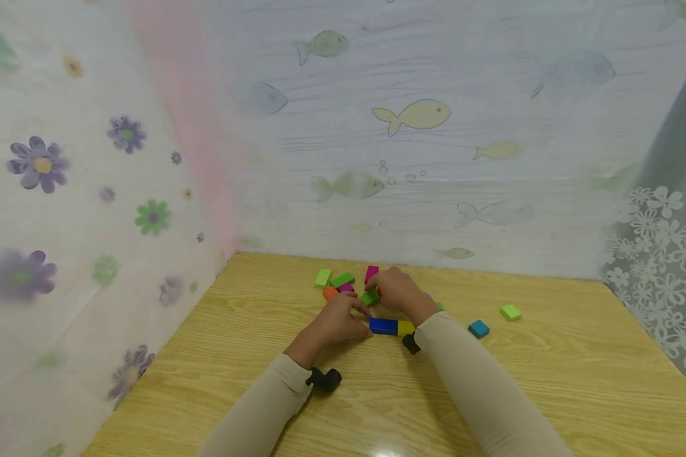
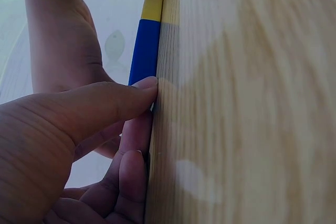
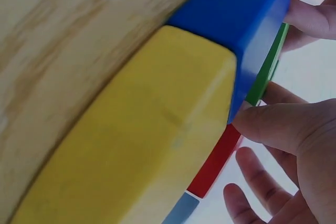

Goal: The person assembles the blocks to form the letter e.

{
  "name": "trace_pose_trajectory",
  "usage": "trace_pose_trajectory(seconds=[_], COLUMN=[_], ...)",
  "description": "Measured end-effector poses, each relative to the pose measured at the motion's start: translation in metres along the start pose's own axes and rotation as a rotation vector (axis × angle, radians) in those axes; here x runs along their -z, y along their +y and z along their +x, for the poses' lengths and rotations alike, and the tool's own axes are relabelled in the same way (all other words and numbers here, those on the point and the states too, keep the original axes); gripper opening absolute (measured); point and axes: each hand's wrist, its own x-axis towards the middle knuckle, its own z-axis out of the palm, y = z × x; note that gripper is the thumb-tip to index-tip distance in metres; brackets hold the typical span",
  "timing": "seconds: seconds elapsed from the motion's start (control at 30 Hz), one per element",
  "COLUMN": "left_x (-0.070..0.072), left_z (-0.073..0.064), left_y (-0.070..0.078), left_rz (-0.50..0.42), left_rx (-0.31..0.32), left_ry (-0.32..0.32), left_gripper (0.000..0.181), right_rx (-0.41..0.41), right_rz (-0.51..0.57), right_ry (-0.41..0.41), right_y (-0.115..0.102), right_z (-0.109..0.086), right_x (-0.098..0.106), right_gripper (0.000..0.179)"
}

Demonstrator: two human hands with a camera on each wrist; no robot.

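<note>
A blue block (image 1: 383, 326) lies end to end with a yellow block (image 1: 406, 328) on the wooden table. My left hand (image 1: 338, 320) holds the blue block's left end between thumb and index finger; the left wrist view shows the thumb tip at its lower edge. Just behind these blocks, my right hand (image 1: 399, 291) reaches over a green block (image 1: 369, 298), thumb and index finger at its right end in the right wrist view, the other fingers loosely bent. A red block (image 3: 215, 161) lies near that thumb. The palm partly hides the pieces beneath it.
Behind my left hand lie a lime block (image 1: 322, 278), another green block (image 1: 343, 280), an orange piece (image 1: 331, 294) and magenta blocks (image 1: 371, 274). Off to the right are a light-blue block (image 1: 479, 329) and a lime block (image 1: 511, 312). Patterned curtains (image 1: 411, 190) border the table.
</note>
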Motion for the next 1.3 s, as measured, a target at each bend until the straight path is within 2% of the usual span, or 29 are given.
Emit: trace_pose_trajectory(seconds=[0.77, 1.3], left_x=[0.0029, 0.0023], left_z=[-0.0045, -0.0040], left_y=[0.0066, 0.0060], left_rz=[-0.014, -0.031], left_rx=[-0.029, -0.010], left_ry=[-0.008, -0.005], left_gripper=[0.025, 0.024], right_rx=[0.049, 0.077], right_rz=[0.044, 0.046], right_ry=[0.004, 0.020], right_y=[0.0043, 0.0057], right_z=[0.0013, 0.0019], right_x=[0.0007, -0.0009], right_gripper=[0.039, 0.029])
